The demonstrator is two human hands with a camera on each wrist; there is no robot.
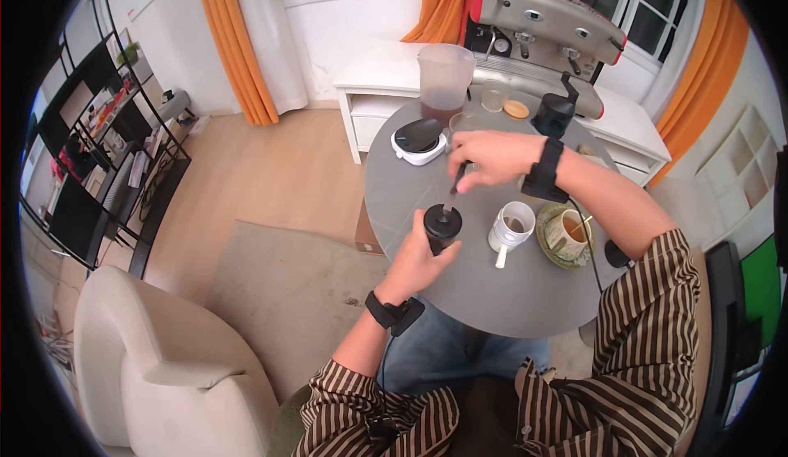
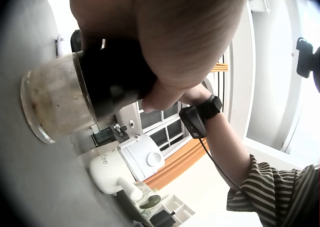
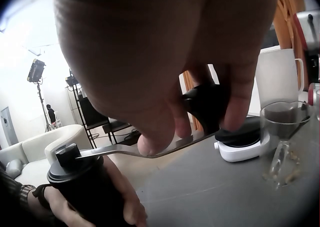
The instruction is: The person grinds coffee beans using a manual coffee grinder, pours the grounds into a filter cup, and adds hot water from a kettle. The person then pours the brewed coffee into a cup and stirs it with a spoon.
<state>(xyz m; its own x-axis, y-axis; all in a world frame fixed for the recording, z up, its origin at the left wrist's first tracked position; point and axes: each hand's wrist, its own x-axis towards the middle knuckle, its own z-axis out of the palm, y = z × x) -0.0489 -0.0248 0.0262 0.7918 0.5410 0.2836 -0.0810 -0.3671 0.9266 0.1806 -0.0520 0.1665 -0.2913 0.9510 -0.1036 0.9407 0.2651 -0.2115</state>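
Observation:
A black hand grinder (image 1: 443, 225) stands at the near left of the round grey table, and my left hand (image 1: 417, 265) grips its body. In the left wrist view the grinder's clear lower jar (image 2: 59, 97) shows some residue inside. My right hand (image 1: 494, 160) holds the dark knob (image 3: 207, 104) of the metal crank arm (image 3: 117, 150), which joins the top of the black grinder lid (image 3: 67, 168). Right of the grinder stands a white cup with a handle (image 1: 513, 225).
A patterned cup on a green saucer (image 1: 552, 252) is at the right. Behind are a white scale (image 1: 420, 155), a large pitcher (image 1: 444, 79), a glass vessel (image 3: 280, 137), a black kettle-like item (image 1: 554, 114) and an espresso machine (image 1: 542, 34).

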